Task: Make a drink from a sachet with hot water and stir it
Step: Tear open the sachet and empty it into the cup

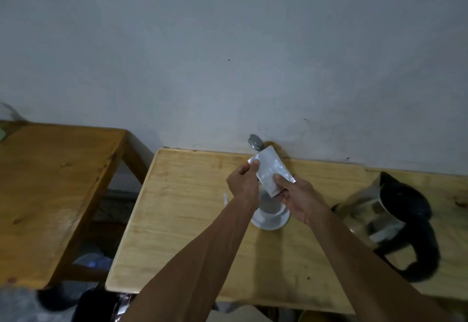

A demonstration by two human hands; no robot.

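Both hands hold a silver sachet (272, 171) above a white cup (271, 207) that stands on a white saucer (271, 221) on the light wooden table (182, 215). My left hand (243, 181) pinches the sachet's upper left corner. My right hand (295, 197) grips its lower right end. The sachet is tilted over the cup. A metal spoon (255, 142) sticks up behind the sachet, its lower part hidden. A glass kettle with black lid and handle (390, 220) stands to the right of the cup.
A small white torn strip (225, 199) lies on the table left of my left forearm. A darker wooden table (50, 190) stands to the left across a gap. The wall (228, 56) runs directly behind both tables. Bags lie on the floor below.
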